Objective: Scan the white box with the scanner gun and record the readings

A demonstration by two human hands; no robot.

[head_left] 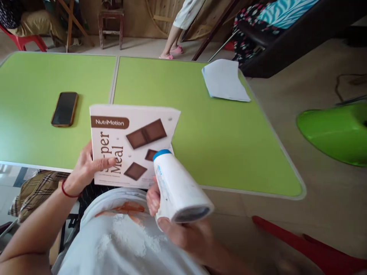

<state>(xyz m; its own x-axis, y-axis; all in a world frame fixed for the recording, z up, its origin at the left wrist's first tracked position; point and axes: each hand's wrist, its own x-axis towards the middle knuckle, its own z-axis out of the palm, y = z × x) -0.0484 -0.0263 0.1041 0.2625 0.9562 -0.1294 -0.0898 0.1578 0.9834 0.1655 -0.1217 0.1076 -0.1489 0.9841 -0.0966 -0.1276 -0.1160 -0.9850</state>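
Note:
My left hand [84, 170] grips a white cardboard box [114, 145] at its lower left, with the thumb across the front and the other fingers hidden behind. The box stands upright near the table's front edge and shows chocolate pieces and the word "NutriMotion". My right hand [177, 229] is wrapped around the handle of a white hair dryer [177, 187] with a blue ring at its narrow end. That blue end is directed at the box's lower right part and overlaps it in view; I cannot tell if they touch.
On the green folding table [229, 145] lie a phone [65, 109] at the left and white paper sheets [225, 80] at the far right. A green plastic chair [335, 131] and a red one [309, 244] stand to the right. Several people are beyond the table.

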